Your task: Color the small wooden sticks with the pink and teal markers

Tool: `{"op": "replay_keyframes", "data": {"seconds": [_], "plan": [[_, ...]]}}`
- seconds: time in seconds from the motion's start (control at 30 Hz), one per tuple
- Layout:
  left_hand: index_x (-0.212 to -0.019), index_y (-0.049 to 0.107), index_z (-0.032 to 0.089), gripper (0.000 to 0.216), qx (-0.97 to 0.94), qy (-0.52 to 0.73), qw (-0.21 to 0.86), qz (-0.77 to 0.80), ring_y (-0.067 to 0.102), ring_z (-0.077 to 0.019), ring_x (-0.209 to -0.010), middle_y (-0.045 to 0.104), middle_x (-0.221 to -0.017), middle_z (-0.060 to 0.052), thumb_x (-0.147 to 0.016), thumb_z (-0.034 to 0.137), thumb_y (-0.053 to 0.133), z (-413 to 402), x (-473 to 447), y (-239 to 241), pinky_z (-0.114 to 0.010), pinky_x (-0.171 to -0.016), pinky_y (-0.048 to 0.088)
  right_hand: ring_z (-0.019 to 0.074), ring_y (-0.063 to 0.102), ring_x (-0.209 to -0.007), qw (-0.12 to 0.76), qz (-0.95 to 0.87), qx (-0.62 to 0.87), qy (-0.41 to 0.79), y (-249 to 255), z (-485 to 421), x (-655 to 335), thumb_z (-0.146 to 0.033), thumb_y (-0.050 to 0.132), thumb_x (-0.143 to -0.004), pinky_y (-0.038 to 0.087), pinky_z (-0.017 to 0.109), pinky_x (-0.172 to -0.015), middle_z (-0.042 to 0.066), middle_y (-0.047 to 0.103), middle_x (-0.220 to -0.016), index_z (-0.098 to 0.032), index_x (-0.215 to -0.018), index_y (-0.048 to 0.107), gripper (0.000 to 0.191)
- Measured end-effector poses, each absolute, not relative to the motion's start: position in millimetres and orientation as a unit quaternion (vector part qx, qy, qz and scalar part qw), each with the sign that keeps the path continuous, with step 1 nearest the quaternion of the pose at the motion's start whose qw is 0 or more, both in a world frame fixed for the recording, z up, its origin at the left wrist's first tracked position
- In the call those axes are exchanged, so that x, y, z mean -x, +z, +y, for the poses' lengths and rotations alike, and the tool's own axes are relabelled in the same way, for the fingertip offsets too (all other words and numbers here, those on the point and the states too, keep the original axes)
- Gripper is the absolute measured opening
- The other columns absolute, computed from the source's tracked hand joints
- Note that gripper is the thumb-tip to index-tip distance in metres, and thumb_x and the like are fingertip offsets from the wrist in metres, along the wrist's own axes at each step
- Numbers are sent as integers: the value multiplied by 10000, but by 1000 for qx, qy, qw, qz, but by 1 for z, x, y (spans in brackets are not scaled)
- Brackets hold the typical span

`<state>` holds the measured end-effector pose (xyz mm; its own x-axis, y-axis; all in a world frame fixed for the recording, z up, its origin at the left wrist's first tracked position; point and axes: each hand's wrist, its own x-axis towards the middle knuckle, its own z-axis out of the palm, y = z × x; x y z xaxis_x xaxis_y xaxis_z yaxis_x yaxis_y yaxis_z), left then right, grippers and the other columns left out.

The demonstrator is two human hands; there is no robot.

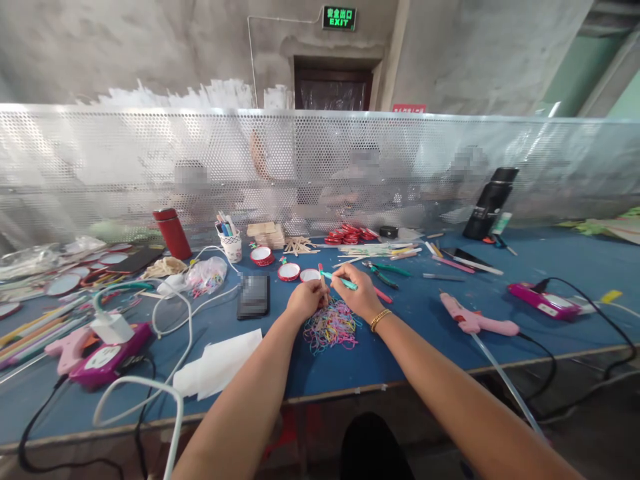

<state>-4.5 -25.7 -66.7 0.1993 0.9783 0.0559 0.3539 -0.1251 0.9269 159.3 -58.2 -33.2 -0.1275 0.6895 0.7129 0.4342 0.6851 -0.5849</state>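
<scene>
Over the blue table, my left hand [306, 299] is closed on a small wooden stick [321, 275] whose upper end is red. My right hand [361, 293] grips a teal marker pen [346, 283], its tip pointing left at the stick. Whether the tip touches the stick I cannot tell. Just below both hands lies a tangled heap of thin colourful elastic bands [333, 328]. Small round red-rimmed pieces with white insides [289, 271] sit just beyond my left hand. Green-handled pliers [383, 272] lie beyond my right hand.
A phone [253, 297] and white paper [220, 363] lie left, near looping white cables and a purple power strip [113, 353]. A pink glue gun [477, 319] and black bottle [490, 203] are right. A perforated metal screen [330, 160] closes off the back; people show faintly behind it.
</scene>
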Motion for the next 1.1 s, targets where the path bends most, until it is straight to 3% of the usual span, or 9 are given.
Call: {"op": "replay_keyframes", "data": {"seconds": [0.57, 0.8, 1.1], "plan": [[-830, 677, 182, 145, -659, 380, 406, 507, 640, -125, -631, 710, -737, -37, -855, 297, 592, -29, 6, -64, -237, -656, 518, 154, 546, -631, 554, -719, 416, 56, -34, -56, -161, -252, 520, -845, 433, 259, -653, -7, 578, -661, -227, -695, 510, 152], [-820, 674, 182, 153, -659, 377, 397, 516, 628, -113, -605, 706, -726, -24, -849, 317, 608, -29, 5, -64, -221, -635, 509, 162, 596, -690, 549, -734, 385, 110, -33, -59, -158, -261, 512, -866, 458, 259, -679, 9, 645, -733, -223, -741, 560, 139], [-819, 671, 186, 149, -661, 382, 405, 503, 632, -120, -605, 706, -717, -28, -851, 315, 605, -29, 5, -64, -225, -629, 507, 165, 582, -666, 568, -713, 403, 88, -33, -58, -160, -262, 514, -858, 459, 273, -675, 10, 633, -700, -229, -699, 521, 162]]}}
